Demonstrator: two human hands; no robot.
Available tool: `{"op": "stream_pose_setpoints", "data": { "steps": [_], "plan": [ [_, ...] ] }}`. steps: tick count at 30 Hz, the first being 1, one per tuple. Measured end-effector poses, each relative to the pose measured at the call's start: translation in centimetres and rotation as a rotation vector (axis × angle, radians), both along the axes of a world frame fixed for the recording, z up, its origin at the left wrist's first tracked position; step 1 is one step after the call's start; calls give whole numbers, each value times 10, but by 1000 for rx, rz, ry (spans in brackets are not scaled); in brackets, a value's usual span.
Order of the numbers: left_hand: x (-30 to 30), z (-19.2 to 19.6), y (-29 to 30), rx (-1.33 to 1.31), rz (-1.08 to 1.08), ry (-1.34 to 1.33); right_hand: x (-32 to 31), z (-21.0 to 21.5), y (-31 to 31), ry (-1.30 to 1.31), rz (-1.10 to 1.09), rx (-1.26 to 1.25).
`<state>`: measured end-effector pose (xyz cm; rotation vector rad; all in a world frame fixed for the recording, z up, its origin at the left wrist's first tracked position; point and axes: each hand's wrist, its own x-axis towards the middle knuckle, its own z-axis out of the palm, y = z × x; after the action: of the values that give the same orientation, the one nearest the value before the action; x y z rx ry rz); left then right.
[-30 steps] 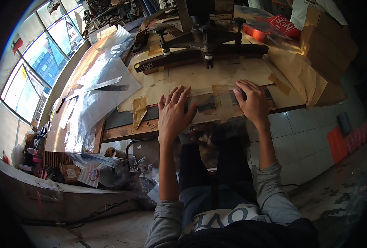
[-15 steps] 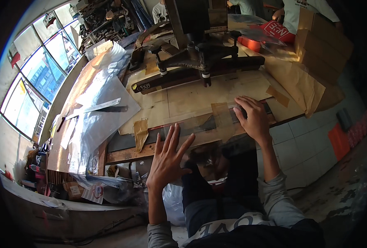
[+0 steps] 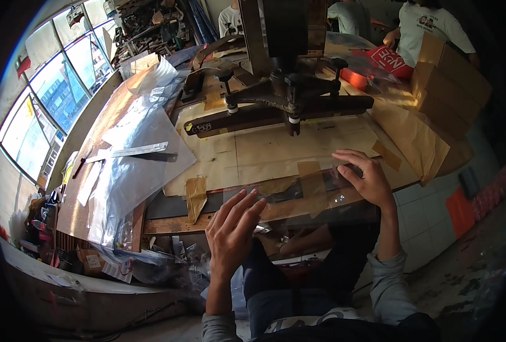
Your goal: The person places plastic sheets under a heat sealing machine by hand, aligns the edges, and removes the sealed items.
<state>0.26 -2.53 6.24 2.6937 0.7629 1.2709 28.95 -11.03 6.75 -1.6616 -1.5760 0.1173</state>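
A clear plastic sheet (image 3: 298, 208) spans the space between my hands over the front edge of the workbench, with light glinting on it. My left hand (image 3: 233, 228) is at its left side, fingers bent and drawn together over the edge; the thumb is hidden. My right hand (image 3: 370, 179) is by the sheet's right side, fingers stretched forward and thumb apart from them. Beyond the sheet lies a pale board (image 3: 264, 151) with brown tape strips (image 3: 309, 176) on it. Above the board stands a dark metal press bar (image 3: 281, 114) on a bracket.
To the left are stacked clear plastic sheets (image 3: 130, 191) with a steel ruler (image 3: 136, 150) on top. Brown paper (image 3: 413, 128) and cardboard boxes (image 3: 455, 85) stand at the right. A red packet (image 3: 390, 60) lies farther back. Other people (image 3: 435, 28) stand behind the bench.
My left hand has turned and drawn its spread fingers together. My right hand has shifted right and slightly nearer. The view has tilted a little, so the bench appears lower.
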Motion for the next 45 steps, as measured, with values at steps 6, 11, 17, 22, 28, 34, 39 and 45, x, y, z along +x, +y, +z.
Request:
{"op": "stream_pose_setpoints", "data": {
  "steps": [6,11,17,22,28,34,39,45],
  "plan": [
    [6,5,-4,-63,34,-36,10,13,-4,259,39,-28],
    [8,10,-11,-106,48,-24,23,15,-2,527,-18,-18],
    [8,31,-40,-77,7,15,31,40,-23,608,-33,-79],
    [-3,30,-52,-167,-18,108,29,42,-43,391,84,-335],
    [-28,7,-64,-130,-85,224,38,32,-7,-65,-40,-299],
    [-34,-2,-75,-120,-65,180,49,-19,68,-469,136,-5],
    [-36,-8,-76,-166,-62,174,46,-30,78,-497,110,-66],
    [-34,-9,-78,-201,-62,166,53,-26,81,-402,182,-243]
  ]
}}
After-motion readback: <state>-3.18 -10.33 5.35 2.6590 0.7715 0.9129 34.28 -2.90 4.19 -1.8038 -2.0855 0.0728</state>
